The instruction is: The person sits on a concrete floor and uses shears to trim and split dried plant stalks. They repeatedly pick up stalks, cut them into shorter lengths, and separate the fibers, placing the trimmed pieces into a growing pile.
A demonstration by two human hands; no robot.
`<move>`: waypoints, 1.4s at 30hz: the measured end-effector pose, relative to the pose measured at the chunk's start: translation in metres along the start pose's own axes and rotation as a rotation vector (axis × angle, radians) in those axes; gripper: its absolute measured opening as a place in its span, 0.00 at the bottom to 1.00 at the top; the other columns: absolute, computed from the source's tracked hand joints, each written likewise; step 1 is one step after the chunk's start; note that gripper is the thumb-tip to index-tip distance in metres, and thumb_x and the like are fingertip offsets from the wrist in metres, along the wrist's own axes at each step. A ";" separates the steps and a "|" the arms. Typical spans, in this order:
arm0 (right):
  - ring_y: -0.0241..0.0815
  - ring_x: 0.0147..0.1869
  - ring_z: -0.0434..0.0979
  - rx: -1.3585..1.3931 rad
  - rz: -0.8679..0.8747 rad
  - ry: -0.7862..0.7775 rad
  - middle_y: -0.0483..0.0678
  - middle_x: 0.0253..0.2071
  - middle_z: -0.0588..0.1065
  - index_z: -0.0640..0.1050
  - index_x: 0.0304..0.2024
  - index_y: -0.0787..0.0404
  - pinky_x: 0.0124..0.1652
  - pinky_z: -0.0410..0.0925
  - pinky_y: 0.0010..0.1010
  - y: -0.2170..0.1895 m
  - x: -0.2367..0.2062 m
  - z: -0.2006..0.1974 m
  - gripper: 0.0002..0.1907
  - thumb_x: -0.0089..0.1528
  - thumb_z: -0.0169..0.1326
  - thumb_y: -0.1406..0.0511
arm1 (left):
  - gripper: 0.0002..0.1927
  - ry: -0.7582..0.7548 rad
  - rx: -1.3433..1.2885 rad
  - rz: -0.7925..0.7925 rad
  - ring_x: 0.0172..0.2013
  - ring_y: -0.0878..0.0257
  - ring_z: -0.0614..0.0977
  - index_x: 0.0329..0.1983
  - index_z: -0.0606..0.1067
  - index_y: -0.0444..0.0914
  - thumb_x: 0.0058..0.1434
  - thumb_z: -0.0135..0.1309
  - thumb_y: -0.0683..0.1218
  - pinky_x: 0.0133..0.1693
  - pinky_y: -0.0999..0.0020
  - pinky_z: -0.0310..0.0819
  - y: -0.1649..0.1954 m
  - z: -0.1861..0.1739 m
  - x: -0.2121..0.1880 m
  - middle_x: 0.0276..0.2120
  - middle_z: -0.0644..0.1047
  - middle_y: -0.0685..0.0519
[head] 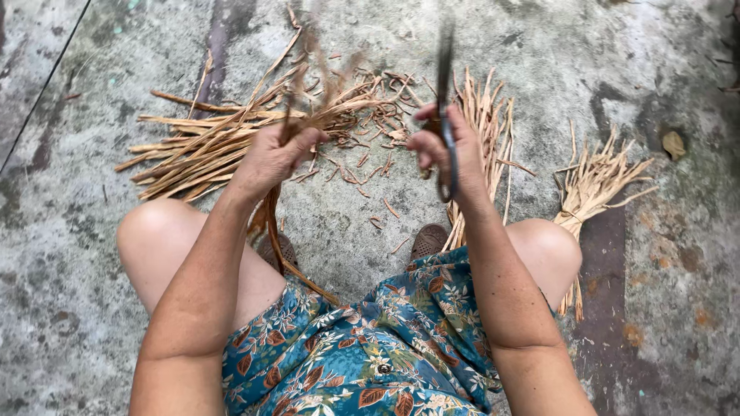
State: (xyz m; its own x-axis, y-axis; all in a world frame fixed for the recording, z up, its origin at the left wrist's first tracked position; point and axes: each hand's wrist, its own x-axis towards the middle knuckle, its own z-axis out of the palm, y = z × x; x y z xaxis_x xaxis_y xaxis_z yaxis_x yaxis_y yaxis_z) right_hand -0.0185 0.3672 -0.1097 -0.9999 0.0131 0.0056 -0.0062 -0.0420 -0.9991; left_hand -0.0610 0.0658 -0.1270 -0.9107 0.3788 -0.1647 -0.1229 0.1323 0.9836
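Note:
My left hand (pixel 274 154) is closed around a small bunch of dried brown plant strips (pixel 270 219); their ends stick up blurred above the fist and trail down past my knee. My right hand (pixel 445 146) grips dark metal scissors (pixel 445 73), with fingers through the handles and the blades pointing up and away, blurred. The two hands are a hand's width apart above the concrete floor (pixel 339 216). Short cut-off scraps (pixel 370 166) lie on the floor between and beyond the hands.
A loose pile of long dried strips (pixel 200 146) lies at the left. A standing bundle (pixel 482 123) sits behind my right hand, and a tied bundle (pixel 590 189) lies at the right. My bare knees, sandalled feet and patterned blue dress fill the foreground.

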 end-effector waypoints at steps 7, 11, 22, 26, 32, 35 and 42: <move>0.36 0.54 0.80 -0.021 -0.053 -0.329 0.51 0.59 0.79 0.67 0.63 0.56 0.51 0.74 0.26 0.031 -0.015 0.044 0.37 0.57 0.73 0.59 | 0.17 0.254 -0.374 0.320 0.16 0.73 0.64 0.39 0.77 0.40 0.73 0.52 0.57 0.16 0.76 0.56 0.018 0.040 -0.004 0.19 0.68 0.62; 0.40 0.53 0.76 -0.081 0.067 -0.348 0.49 0.53 0.78 0.69 0.63 0.57 0.51 0.68 0.32 0.033 -0.031 0.065 0.41 0.53 0.75 0.58 | 0.16 0.257 -0.594 0.496 0.18 0.72 0.63 0.41 0.74 0.40 0.77 0.50 0.56 0.19 0.75 0.56 0.036 0.065 -0.010 0.21 0.66 0.60; 0.30 0.54 0.73 0.251 -0.113 -0.217 0.38 0.49 0.75 0.70 0.61 0.58 0.57 0.69 0.24 0.049 -0.029 0.067 0.32 0.56 0.68 0.69 | 0.20 0.183 -0.958 0.632 0.19 0.70 0.65 0.39 0.68 0.40 0.78 0.50 0.59 0.21 0.74 0.62 0.053 0.116 0.008 0.22 0.66 0.59; 0.33 0.44 0.76 0.165 -0.020 -0.111 0.42 0.41 0.75 0.73 0.56 0.60 0.46 0.73 0.26 0.042 -0.023 0.049 0.23 0.60 0.65 0.67 | 0.17 0.198 -0.602 0.739 0.50 0.67 0.74 0.57 0.70 0.42 0.78 0.55 0.58 0.52 0.68 0.72 0.047 0.126 0.024 0.50 0.72 0.53; 0.35 0.37 0.80 0.258 -0.122 0.133 0.42 0.34 0.77 0.73 0.51 0.57 0.40 0.77 0.28 0.005 -0.012 -0.005 0.17 0.64 0.65 0.64 | 0.52 -0.257 -0.142 0.605 0.69 0.55 0.68 0.80 0.50 0.46 0.60 0.67 0.57 0.69 0.54 0.65 0.010 0.146 0.036 0.71 0.63 0.45; 0.37 0.34 0.81 0.273 -0.134 0.258 0.47 0.33 0.78 0.73 0.50 0.62 0.35 0.78 0.27 -0.007 -0.012 -0.030 0.16 0.66 0.64 0.64 | 0.51 -0.417 -0.167 0.415 0.56 0.57 0.77 0.77 0.50 0.44 0.58 0.68 0.52 0.59 0.60 0.75 -0.017 0.180 0.038 0.61 0.70 0.47; 0.26 0.18 0.66 0.433 -0.258 0.414 0.63 0.46 0.83 0.73 0.54 0.61 0.16 0.60 0.18 -0.037 -0.024 -0.102 0.20 0.71 0.53 0.53 | 0.23 -0.284 -0.254 0.146 0.23 0.71 0.76 0.69 0.62 0.42 0.72 0.50 0.48 0.25 0.75 0.77 -0.050 0.235 0.072 0.28 0.74 0.58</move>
State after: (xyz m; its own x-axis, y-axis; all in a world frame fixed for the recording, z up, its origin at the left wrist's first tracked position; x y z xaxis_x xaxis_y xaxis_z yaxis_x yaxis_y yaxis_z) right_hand 0.0075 0.4700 -0.0771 -0.8785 0.4567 0.1406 -0.3368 -0.3831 -0.8601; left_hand -0.0275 0.3019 -0.2052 -0.7851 0.6194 -0.0008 -0.1264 -0.1589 0.9792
